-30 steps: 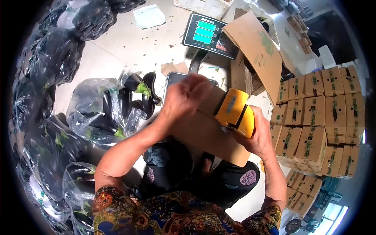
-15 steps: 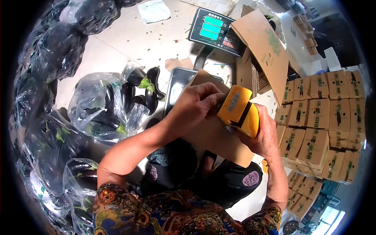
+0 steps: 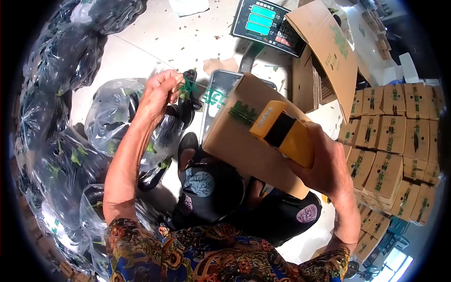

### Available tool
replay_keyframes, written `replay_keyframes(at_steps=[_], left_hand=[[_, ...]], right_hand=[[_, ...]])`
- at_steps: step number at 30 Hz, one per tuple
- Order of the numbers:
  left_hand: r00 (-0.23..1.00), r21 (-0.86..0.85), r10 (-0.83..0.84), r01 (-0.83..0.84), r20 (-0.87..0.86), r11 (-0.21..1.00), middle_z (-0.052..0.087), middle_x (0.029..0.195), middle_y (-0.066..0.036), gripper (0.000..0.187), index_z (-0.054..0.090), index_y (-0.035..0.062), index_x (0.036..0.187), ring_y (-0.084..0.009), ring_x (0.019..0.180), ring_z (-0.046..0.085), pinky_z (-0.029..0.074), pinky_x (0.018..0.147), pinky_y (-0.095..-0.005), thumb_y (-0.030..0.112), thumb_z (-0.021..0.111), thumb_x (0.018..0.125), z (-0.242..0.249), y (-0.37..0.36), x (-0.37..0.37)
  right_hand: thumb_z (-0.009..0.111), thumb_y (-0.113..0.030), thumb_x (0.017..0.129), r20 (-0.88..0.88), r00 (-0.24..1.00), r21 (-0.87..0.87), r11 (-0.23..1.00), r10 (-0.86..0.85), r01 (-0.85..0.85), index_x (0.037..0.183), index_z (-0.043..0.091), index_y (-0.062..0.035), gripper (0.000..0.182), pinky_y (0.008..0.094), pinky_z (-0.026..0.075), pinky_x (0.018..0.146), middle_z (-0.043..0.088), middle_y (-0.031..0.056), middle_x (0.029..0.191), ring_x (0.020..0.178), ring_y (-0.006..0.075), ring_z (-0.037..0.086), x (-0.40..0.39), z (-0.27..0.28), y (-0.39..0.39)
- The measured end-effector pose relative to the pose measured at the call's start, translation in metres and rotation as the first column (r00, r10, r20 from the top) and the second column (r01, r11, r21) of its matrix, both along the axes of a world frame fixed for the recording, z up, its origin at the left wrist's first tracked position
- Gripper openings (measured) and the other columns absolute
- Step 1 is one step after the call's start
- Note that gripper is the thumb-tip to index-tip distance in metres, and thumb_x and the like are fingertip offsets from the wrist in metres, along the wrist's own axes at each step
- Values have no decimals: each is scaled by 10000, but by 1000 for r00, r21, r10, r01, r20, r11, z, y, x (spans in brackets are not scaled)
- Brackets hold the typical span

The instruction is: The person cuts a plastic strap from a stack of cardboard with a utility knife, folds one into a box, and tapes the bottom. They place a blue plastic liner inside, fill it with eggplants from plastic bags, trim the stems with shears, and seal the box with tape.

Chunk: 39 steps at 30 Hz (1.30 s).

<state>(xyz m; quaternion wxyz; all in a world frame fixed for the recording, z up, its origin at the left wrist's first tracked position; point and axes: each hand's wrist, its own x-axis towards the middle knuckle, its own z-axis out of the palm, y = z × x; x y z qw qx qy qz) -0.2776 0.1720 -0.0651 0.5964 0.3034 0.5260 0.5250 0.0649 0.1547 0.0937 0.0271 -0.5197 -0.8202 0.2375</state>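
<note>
My right hand (image 3: pixel 324 162) is wrapped round a yellow tape dispenser (image 3: pixel 293 141), held over the top of a brown cardboard box (image 3: pixel 235 136). A strip of clear packing tape (image 3: pixel 214 97) with green printing runs from the box top out past its left edge. The strip's far end is pinched between the fingers of my left hand (image 3: pixel 162 91), which is raised above the eggplants. The box sits tilted above my knees, partly over the platform of a weighing scale (image 3: pixel 206 105).
The scale's lit display (image 3: pixel 268 26) stands at the back. Near it leans an open carton with raised flaps (image 3: pixel 324 42). Stacked printed boxes (image 3: pixel 390 127) fill the right side. Bagged eggplants (image 3: pixel 70 169) line the left, with loose eggplants (image 3: pixel 188 110) beside them.
My left hand has moved left, away from the dispenser, drawing out a strip of tape. The box now shows its broad face, and the dispenser has turned and shifted slightly.
</note>
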Motion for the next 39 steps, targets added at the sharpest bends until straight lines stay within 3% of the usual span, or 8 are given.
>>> replay_keyframes(at_steps=[10,13,21,24,26,31,34,39], left_hand=[[952,21,-2,9,-307,1000,463,633,70,317,563,67,746,-61,576,422,339,510,-254,289,574,973,-74,-5,30],[840,281,20,159,-542,946,544,643,-74,262,563,54,837,-267,593,530,434,562,-363,265,524,987,-97,-9,77],[381,-322,-484,415,-788,851,653,897,-264,222,541,73,1056,-470,859,620,487,778,-551,255,436,984,-106,2,79],[614,-104,-377,432,-694,896,624,1032,-257,317,529,36,1025,-419,996,597,479,839,-477,330,423,974,-128,5,74],[840,-23,-202,220,-504,975,619,1024,-101,416,555,37,1171,-174,987,557,434,888,-303,399,437,1003,-106,22,84],[957,29,-291,291,4,956,596,1183,-143,555,516,33,1291,-218,1112,540,398,982,-339,465,332,995,-105,39,116],[953,-228,-265,228,-147,947,637,1070,-84,570,583,21,1200,-164,992,566,433,928,-317,496,334,1004,-114,40,102],[696,197,-135,375,-705,906,534,1287,-213,472,492,-25,1305,-336,1192,514,381,1045,-371,327,401,1004,37,38,120]], right_hand=[[820,-163,652,-10,998,61,996,64,-63,1146,559,-17,578,397,566,708,668,208,923,815,380,681,-15,-4,10],[820,-163,646,-13,998,46,997,67,-67,1145,554,-7,587,390,566,705,667,203,914,808,364,688,-20,-8,12],[831,-177,626,-35,998,52,997,50,-48,1167,557,-8,630,367,561,723,662,176,957,828,341,682,-14,-15,11],[824,-159,625,-34,998,77,996,53,-50,1147,571,-12,598,361,561,736,663,177,963,842,340,685,-15,-13,9],[820,-144,621,-78,997,55,998,22,-18,1140,572,-16,589,363,559,735,662,177,963,843,342,683,-14,-15,7],[817,-135,617,-89,994,88,995,59,-51,1134,564,-15,589,374,555,731,658,189,937,843,358,676,-14,-16,13],[801,-149,636,-108,990,142,987,93,-77,1116,550,-11,559,398,548,702,655,200,904,823,373,667,-10,-15,12],[768,-157,686,-87,992,148,985,96,-83,1058,530,-13,464,445,526,652,641,216,874,778,412,647,-10,-18,8]])
